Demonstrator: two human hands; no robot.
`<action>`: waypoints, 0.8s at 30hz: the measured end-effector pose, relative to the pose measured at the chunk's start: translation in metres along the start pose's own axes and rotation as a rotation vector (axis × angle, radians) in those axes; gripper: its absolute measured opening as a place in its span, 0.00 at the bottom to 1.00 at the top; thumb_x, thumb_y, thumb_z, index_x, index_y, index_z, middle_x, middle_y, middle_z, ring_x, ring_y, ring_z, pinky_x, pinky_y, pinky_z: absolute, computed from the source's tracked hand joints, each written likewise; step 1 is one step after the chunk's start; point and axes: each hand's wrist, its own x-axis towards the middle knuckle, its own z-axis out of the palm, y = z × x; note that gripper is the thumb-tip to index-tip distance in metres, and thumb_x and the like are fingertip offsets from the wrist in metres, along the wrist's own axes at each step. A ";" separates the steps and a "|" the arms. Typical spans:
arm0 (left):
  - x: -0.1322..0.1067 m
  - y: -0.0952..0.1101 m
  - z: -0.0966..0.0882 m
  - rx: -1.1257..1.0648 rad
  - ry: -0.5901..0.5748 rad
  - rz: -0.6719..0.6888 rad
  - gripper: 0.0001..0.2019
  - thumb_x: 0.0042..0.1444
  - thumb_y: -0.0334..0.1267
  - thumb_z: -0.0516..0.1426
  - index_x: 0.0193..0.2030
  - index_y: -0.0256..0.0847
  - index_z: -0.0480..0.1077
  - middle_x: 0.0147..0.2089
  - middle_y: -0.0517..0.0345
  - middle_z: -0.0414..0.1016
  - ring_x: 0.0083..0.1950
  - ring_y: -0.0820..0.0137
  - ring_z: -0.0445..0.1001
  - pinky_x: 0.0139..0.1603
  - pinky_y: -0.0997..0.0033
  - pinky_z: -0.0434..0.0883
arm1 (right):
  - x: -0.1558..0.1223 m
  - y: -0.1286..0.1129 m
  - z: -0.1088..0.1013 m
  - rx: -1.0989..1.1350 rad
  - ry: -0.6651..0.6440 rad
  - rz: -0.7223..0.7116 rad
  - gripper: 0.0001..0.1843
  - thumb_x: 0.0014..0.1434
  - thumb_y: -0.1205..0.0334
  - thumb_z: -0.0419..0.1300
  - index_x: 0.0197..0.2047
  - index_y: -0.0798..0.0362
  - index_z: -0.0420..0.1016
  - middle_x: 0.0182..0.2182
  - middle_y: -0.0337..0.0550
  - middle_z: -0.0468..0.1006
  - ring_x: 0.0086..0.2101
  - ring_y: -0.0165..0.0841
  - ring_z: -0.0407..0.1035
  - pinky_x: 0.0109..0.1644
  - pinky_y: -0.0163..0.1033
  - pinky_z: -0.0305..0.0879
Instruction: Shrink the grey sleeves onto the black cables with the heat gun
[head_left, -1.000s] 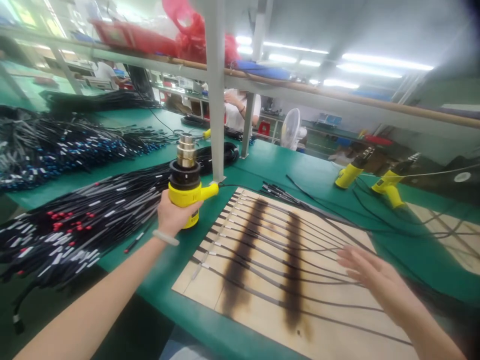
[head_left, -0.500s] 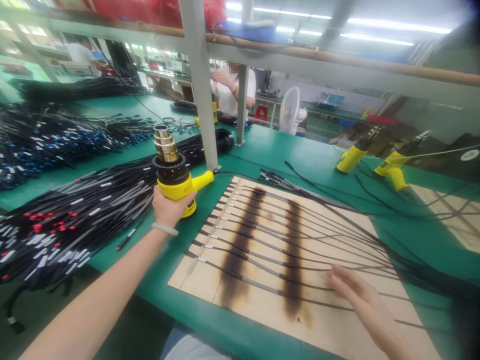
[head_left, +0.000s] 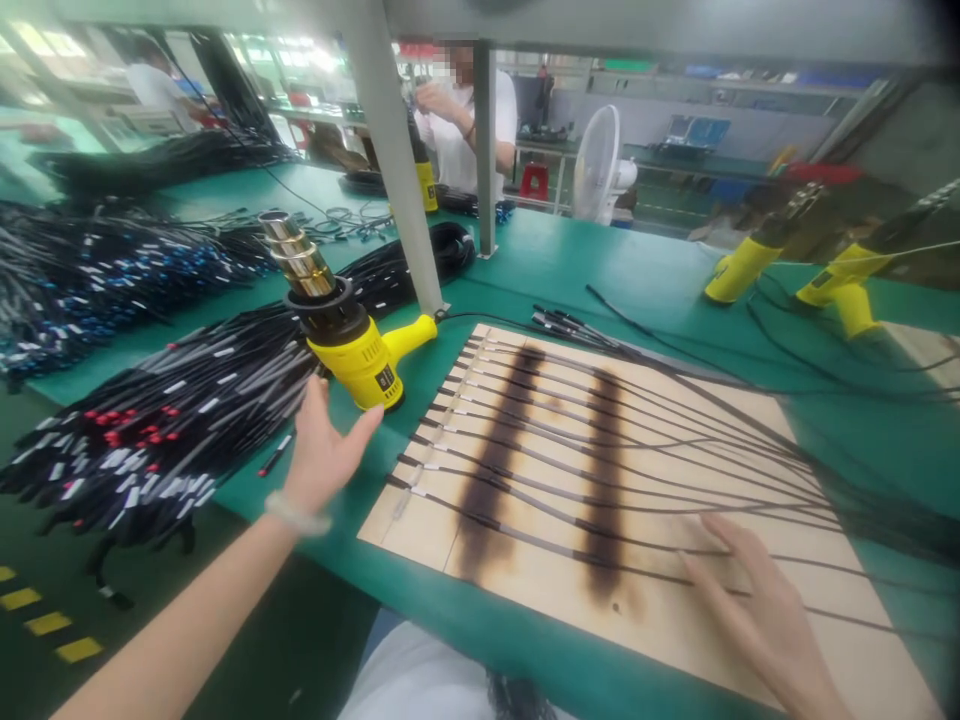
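Yellow heat gun (head_left: 349, 345) standing nozzle-up, left of a cable board

Lower right of the frame: right hand (head_left: 761, 590) over the wooden board (head_left: 559, 580), thumb and fingers well parted, not gripping. Whether its fingertips touch the nearest black cables (head_left: 536, 540) cannot be told. The cables lie side by side across the board, their left ends in slots along its left edge. Two dark scorch bands cross beneath them.

Left of centre: left hand (head_left: 326, 450) open, thumb spread wide, at the gun's base and not closed around it; contact cannot be determined. The gun is on the green tabletop (head_left: 547, 255), handle to the right.

Left of frame: a cable bundle with some red ends (head_left: 225, 390); beyond it, a heap with blue ends (head_left: 127, 270).

Upper right: two further yellow guns, one (head_left: 742, 268) beside the other (head_left: 855, 280).

Upper centre, beyond the table: a white fan (head_left: 598, 165) and a person in a white shirt (head_left: 495, 115), hands raised.
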 end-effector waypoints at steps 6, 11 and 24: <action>-0.063 0.032 -0.014 0.073 -0.368 0.483 0.15 0.53 0.34 0.52 0.48 0.45 0.66 0.59 0.50 0.59 0.64 0.53 0.52 0.59 0.46 0.57 | -0.011 0.038 0.005 -0.158 -0.048 -0.212 0.29 0.54 0.49 0.56 0.57 0.51 0.58 0.53 0.51 0.63 0.52 0.46 0.60 0.53 0.53 0.61; -0.063 0.045 -0.001 0.200 -0.434 0.601 0.10 0.54 0.29 0.48 0.35 0.42 0.69 0.51 0.50 0.66 0.60 0.57 0.57 0.56 0.46 0.55 | -0.013 0.034 0.007 -0.191 -0.057 -0.193 0.29 0.55 0.47 0.54 0.57 0.52 0.58 0.54 0.51 0.61 0.53 0.47 0.58 0.56 0.55 0.57; -0.028 0.063 0.028 0.387 -0.520 0.621 0.20 0.51 0.26 0.47 0.51 0.42 0.62 0.55 0.46 0.62 0.56 0.56 0.59 0.49 0.52 0.56 | 0.004 0.033 0.011 -0.338 -0.068 -0.265 0.32 0.55 0.46 0.52 0.59 0.50 0.54 0.58 0.51 0.57 0.55 0.49 0.55 0.55 0.54 0.54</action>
